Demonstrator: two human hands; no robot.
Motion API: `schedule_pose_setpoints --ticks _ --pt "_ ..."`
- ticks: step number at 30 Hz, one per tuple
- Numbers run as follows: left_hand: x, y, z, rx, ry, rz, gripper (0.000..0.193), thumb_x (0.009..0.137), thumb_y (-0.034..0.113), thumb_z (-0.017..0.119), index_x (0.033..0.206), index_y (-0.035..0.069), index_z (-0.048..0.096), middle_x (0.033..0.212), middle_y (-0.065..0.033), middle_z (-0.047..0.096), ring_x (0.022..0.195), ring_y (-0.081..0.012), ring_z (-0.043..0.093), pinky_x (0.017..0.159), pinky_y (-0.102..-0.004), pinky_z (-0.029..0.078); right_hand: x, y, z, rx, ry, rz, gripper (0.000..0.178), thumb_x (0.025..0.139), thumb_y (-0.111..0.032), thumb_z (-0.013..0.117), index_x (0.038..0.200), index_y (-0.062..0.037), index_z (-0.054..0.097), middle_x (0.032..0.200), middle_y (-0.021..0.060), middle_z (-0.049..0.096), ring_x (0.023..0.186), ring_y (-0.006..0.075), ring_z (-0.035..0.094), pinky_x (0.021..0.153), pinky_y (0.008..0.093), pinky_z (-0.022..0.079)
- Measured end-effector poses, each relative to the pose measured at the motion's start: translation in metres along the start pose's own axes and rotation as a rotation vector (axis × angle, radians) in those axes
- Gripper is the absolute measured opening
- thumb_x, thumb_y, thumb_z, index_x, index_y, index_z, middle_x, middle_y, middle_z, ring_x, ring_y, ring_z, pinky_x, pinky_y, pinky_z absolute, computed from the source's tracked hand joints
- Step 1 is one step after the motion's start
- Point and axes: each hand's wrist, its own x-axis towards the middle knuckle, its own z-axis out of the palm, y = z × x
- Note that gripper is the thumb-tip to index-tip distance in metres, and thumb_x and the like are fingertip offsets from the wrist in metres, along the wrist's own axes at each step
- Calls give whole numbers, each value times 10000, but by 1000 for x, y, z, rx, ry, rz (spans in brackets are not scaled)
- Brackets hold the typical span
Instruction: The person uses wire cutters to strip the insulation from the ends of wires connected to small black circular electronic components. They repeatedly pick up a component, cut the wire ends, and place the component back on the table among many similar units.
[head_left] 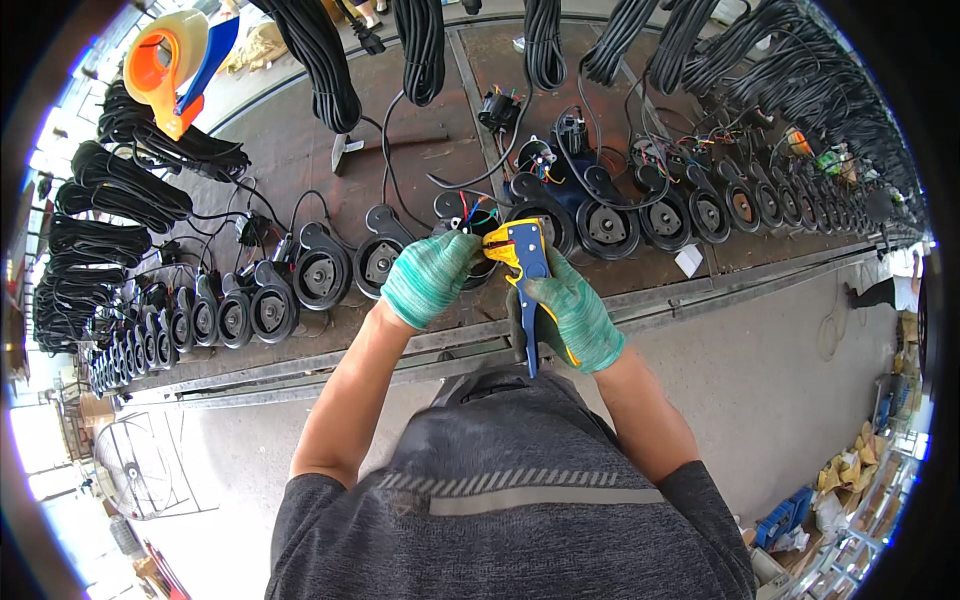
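Note:
My right hand (580,315), in a green knitted glove, is closed around the handles of a blue and yellow wire stripper (530,268). The tool stands nearly upright, its yellow jaw end at the fingertips of my left hand (428,278). That hand, gloved alike, is closed in a pinch at the thin coloured wires (474,210). They come out of a black wheel unit (448,207) lying partly behind my hands. My fingers and the jaws hide the wire ends.
Black caster-like wheels (322,268) line the near edge of a brown metal bench (400,150). Coiled black cables (418,50) hang along the far side. A hammer (342,150) lies at the left, below an orange tape dispenser (150,75). A white tag (688,261) lies near the edge.

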Motion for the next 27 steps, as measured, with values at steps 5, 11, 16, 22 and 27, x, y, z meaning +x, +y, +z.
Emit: schedule_pose_setpoints --ticks 5,11,16,22,27 --pt "2 0 2 -48 43 -87 216 894 63 749 1097 21 686 911 -176 717 794 -378 710 682 -407 567 10 7 0 133 -74 -83 623 943 -164 635 1513 -91 396 1013 157 684 837 286 717 736 430 628" --pt "12 0 -13 -230 158 -363 120 1002 106 664 1094 31 647 814 -163 707 688 -303 708 636 -368 545 3 -2 -23 237 50 -332 586 898 -178 687 1433 -66 475 1051 169 682 913 345 712 814 510 614" --pt "30 -34 -17 -397 306 -476 84 1029 75 622 1094 22 621 756 -97 697 636 -164 661 609 -328 531 -26 -3 -68 183 221 -342 599 879 -198 712 1420 -79 483 1044 149 676 903 337 709 795 506 604" --pt "87 -108 -18 90 293 -230 124 986 58 645 1109 39 645 900 -197 705 809 -398 672 750 -404 539 -61 21 -126 251 419 -388 554 876 -197 706 1381 -101 500 1048 137 676 919 337 704 833 524 599" --pt "111 -170 12 460 -457 -613 261 1018 291 553 1146 88 657 1003 -252 724 954 -466 687 801 -541 537 -91 37 -175 358 563 -409 485 909 -152 658 1370 -134 508 1067 140 688 947 345 705 842 545 597"
